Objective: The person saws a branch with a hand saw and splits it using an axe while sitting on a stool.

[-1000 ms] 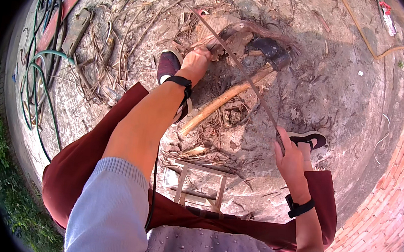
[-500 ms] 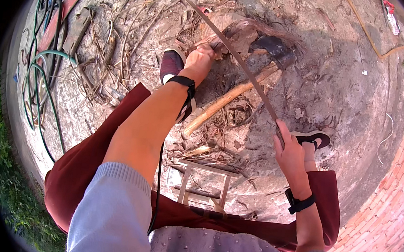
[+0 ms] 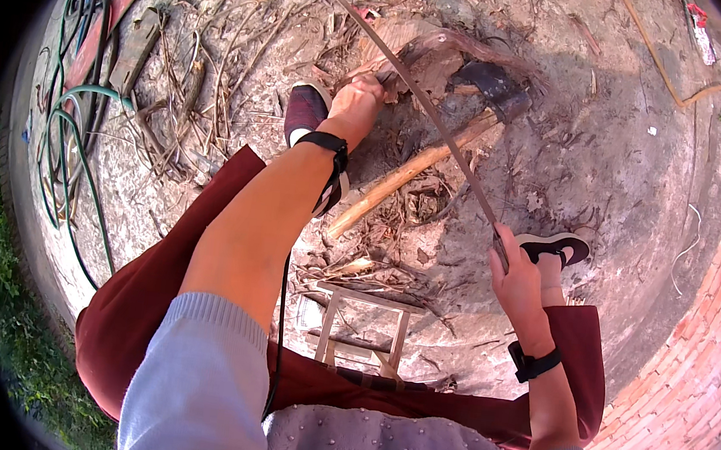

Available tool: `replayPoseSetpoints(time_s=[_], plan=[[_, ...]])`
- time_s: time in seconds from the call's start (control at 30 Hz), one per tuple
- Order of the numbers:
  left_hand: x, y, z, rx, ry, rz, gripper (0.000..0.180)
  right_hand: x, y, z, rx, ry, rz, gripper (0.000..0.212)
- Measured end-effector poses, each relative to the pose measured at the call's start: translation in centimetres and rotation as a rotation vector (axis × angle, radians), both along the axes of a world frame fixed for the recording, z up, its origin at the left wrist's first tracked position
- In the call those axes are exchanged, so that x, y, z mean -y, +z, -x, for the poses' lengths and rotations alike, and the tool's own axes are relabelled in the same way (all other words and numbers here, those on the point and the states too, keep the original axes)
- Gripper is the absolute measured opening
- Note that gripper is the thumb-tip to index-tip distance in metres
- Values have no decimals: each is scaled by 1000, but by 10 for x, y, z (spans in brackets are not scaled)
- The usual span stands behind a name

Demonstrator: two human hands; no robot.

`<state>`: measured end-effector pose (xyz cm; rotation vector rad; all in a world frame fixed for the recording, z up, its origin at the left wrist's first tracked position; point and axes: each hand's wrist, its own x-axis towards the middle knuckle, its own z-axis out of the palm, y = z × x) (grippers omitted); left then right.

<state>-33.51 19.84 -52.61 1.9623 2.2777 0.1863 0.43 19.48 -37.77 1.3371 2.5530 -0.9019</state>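
My right hand [image 3: 518,279] is closed round the near end of a long, narrow, rusty-brown strip [image 3: 440,124], like a saw blade or flat bar. The strip slants away to the far left, passing over a log [image 3: 429,54]. At the log's left side, my left hand [image 3: 357,103] is closed with its knuckles up; a small dark end shows by its fingers, but I cannot make out what it holds. An axe lies under the strip, its dark head [image 3: 488,85] against the log and its pale wooden handle [image 3: 390,190] pointing toward me.
A small wooden stool frame [image 3: 366,297] stands close to my legs. Dry twigs [image 3: 204,93] litter the ground. Green and black hoses [image 3: 84,125] coil at the left, beside a red board [image 3: 125,7]. A brick surface [image 3: 691,396] curves along the right.
My right hand and the near end of the strip have shifted very slightly toward me. My left hand stays at the log.
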Motion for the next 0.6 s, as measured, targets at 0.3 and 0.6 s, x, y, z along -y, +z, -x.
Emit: replayPoseSetpoints(time_s=[0.3,0.6], plan=[[6,-25,14,158,100,56,34,-43,-36,100,-121,-8,28,43],[0,9,-17,170,42,77,31,-27,-31,82,-108,-63,18,42]])
